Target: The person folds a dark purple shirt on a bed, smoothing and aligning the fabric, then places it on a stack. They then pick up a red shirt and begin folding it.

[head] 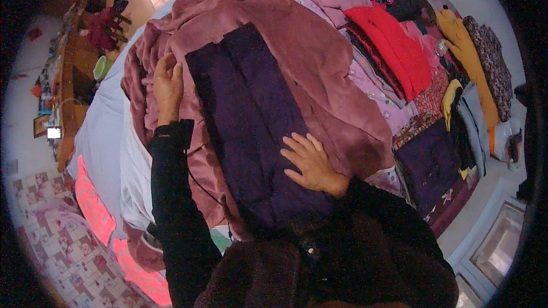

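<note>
A dark purple pair of trousers point(252, 107) lies lengthwise before me, its two leg ends at the far side. It rests on a dusty-pink fleece blanket point(317, 38) spread in folds over the bed. My right hand point(310, 160) lies palm down on the trousers near their right edge, fingers spread and holding nothing. Just left of the far leg end is my left hand point(169, 81), raised over the blanket with its fingers curled. Whether anything is between those fingers I cannot tell. The near end of the trousers runs into shadow against my dark clothing.
Folded clothes line the right side: a red garment point(389, 47), a mustard one point(469, 51) and another dark purple piece point(428, 162). A white sheet point(111, 107) covers the bed's left. A thin black cord point(205, 184) hangs beside my left arm. Wooden furniture point(70, 64) stands far left.
</note>
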{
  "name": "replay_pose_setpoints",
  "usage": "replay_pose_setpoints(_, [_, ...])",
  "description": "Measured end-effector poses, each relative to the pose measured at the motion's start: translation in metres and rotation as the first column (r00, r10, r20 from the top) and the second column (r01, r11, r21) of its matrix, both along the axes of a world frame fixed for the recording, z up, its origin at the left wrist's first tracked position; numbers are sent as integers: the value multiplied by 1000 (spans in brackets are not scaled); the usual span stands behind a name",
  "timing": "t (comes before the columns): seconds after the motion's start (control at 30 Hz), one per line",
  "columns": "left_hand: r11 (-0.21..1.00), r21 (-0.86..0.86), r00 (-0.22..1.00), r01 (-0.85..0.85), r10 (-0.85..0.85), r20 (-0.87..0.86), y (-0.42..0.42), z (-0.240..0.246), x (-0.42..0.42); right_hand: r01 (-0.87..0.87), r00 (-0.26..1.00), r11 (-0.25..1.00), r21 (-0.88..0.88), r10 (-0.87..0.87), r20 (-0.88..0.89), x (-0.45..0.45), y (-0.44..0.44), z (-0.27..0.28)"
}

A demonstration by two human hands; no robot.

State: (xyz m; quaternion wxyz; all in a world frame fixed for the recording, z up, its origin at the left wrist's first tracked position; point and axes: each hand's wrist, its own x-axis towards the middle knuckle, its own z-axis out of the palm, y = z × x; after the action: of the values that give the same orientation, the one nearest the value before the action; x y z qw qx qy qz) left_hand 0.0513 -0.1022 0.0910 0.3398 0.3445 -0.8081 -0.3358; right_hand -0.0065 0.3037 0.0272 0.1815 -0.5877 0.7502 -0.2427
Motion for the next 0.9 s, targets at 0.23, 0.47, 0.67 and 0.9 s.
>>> replay_pose_setpoints(0.23, [947, -127, 899, 294, -229, 374, 45, -59, 29, -5, 1000, 998, -55, 6, 13, -2, -1, -4])
replay_pose_setpoints(0.47, [897, -290, 741, 334, -59, 669, 62, -78, 26, -3, 1000, 999, -55, 3, 15, -2, 0, -4])
replay_pose_setpoints(0.67, [901, -223, 738, 371, -140, 660, 56, -81, 35, 9, 1000, 996, -91, -9, 1, -1, -1, -6])
replay_pose_setpoints(0.9, [970, -108, 851, 218, -134, 508, 91, -60, 65, 21, 1000, 1000, -23, -21, 0, 0, 0, -6])
